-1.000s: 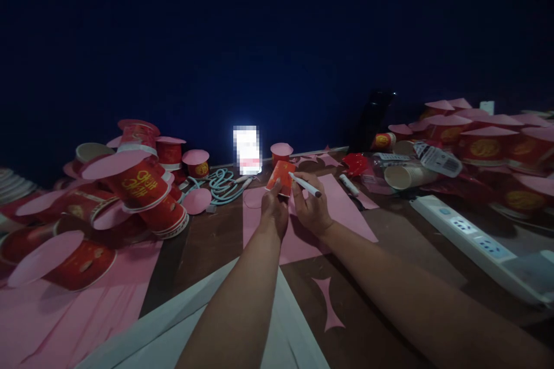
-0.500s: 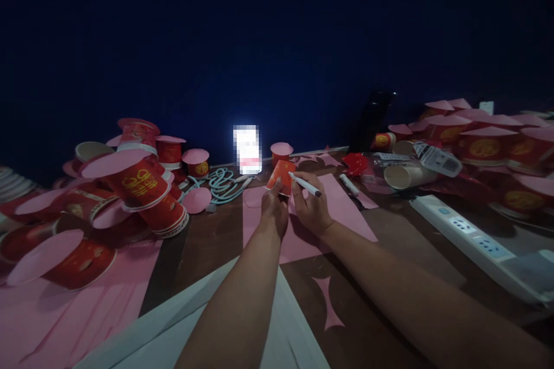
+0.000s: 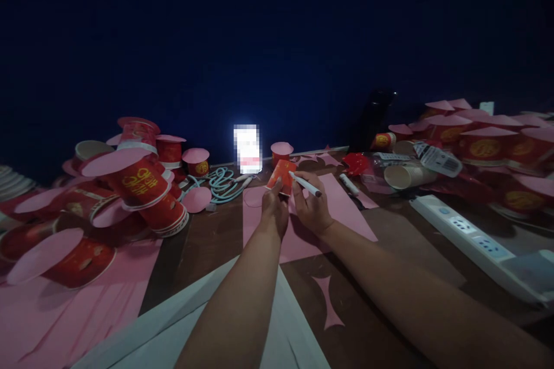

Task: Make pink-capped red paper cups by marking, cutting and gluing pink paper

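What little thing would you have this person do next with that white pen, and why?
Probably one short stroke on the red item, though that is only my judgement. The right hand holds the white pen with its pale end at the item's face, touching or nearly so, and the left hand grips the item from the near side.
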{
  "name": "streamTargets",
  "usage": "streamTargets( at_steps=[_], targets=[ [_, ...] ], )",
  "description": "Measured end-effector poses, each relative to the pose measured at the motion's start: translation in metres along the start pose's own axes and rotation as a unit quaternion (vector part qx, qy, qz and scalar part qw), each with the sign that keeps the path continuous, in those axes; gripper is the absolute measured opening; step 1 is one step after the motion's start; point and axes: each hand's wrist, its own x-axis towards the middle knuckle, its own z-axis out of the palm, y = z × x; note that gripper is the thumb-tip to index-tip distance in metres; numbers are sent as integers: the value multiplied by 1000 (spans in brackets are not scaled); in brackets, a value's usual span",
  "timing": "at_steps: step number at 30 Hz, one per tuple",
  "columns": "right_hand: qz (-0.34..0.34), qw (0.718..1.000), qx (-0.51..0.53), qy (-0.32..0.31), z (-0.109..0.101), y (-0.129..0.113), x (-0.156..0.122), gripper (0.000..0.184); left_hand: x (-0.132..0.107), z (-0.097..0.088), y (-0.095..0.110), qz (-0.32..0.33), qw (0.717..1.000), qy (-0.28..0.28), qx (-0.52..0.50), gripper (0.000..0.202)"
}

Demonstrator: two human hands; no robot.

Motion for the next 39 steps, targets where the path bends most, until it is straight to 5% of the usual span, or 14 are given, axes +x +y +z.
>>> streamTargets(
  at_steps=[39],
  targets=[
    [-2, 1000, 4, 13, -1, -1, 1, 21, 2, 2, 1, -20, 999, 6, -36, 33]
  ],
)
